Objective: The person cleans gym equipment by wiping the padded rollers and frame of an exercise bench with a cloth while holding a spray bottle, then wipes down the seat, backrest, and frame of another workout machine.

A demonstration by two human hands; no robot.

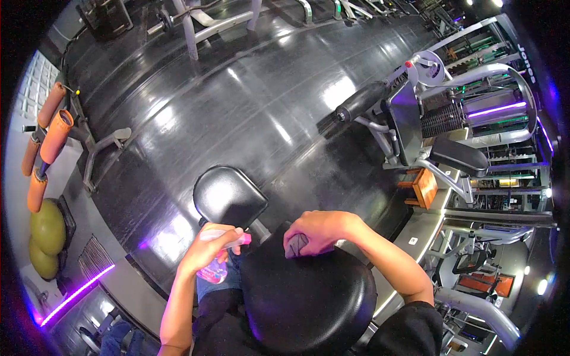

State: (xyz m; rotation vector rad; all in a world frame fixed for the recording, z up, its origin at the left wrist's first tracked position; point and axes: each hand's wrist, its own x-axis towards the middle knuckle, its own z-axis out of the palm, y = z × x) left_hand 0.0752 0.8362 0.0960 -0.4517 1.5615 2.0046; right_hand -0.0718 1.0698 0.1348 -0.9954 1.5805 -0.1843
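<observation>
My left hand (215,244) is closed around a spray bottle (212,273) with a pink nozzle and pinkish liquid, held left of a black padded cushion (309,302). My right hand (317,231) grips a bunched greyish-purple cloth (295,245) against the far edge of that cushion. Its fingers curl over the cloth and partly hide it. Beyond the hands is a smaller black padded seat (228,196) with a glossy reflection.
Orange foam rollers (57,136) on a frame and green exercise balls (46,231) are at the left. A weight machine (409,118) stands at the right, near a small wooden stool (424,187). Dark shiny flooring (249,113) stretches ahead.
</observation>
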